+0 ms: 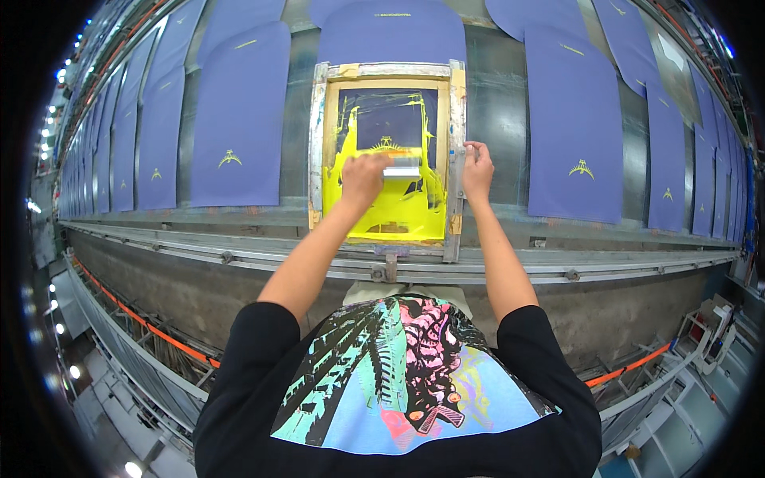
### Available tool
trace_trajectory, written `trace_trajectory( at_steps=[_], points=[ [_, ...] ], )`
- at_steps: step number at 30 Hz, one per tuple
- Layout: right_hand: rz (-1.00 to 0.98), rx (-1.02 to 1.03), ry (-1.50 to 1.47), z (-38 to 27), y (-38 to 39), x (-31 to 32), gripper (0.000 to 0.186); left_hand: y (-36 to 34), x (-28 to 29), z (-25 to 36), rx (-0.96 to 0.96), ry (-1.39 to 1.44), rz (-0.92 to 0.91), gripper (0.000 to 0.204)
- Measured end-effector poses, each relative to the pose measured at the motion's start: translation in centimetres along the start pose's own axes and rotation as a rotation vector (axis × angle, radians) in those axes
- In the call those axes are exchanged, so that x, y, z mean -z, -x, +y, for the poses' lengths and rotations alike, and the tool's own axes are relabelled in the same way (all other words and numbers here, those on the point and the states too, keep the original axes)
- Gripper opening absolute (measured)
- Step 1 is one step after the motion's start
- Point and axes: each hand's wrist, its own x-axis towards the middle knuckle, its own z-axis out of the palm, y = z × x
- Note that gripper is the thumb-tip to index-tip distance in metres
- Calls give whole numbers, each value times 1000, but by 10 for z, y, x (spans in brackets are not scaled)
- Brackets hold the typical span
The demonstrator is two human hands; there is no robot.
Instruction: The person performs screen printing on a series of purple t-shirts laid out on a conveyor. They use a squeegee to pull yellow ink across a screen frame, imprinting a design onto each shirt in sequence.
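A silk-screen printing frame point(457, 103) lies over a blue-purple panel directly in front of me. Bright yellow ink point(374, 215) covers the lower part of its mesh and streaks up both sides. My left hand point(363, 180) is closed around a squeegee point(404, 159), which rests across the middle of the mesh. Just above the squeegee, a yellow emblem shows. At the frame's right side bar, my right hand point(478, 169) has its fingers bent and closed on the edge. The lower part of that grip is partly hidden.
Blue-purple panels point(241, 119) with small yellow emblems line the long metal table on both sides, including one panel point(572, 135) to the right. A metal rail point(239, 241) runs along the near table edge, with a clamp point(390, 267) below the frame. Orange bars point(629, 365) stand lower down.
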Motion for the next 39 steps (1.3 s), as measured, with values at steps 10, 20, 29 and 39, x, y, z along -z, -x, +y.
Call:
trace_trajectory(
  at_steps=[10, 20, 29, 39],
  points=[
    [3, 4, 7, -60, 28, 35, 18, -65, 82, -5, 254, 90, -164, 34],
    [-9, 58, -18, -59, 12, 3, 18, -110, 60, -38, 120, -64, -75, 36],
    [-13, 42, 46, 28, -35, -1, 21, 7, -29, 18, 6, 26, -51, 35],
    [40, 96, 6, 50, -73, 42, 21, 67, -19, 88, -53, 179, -78, 53]
  ],
)
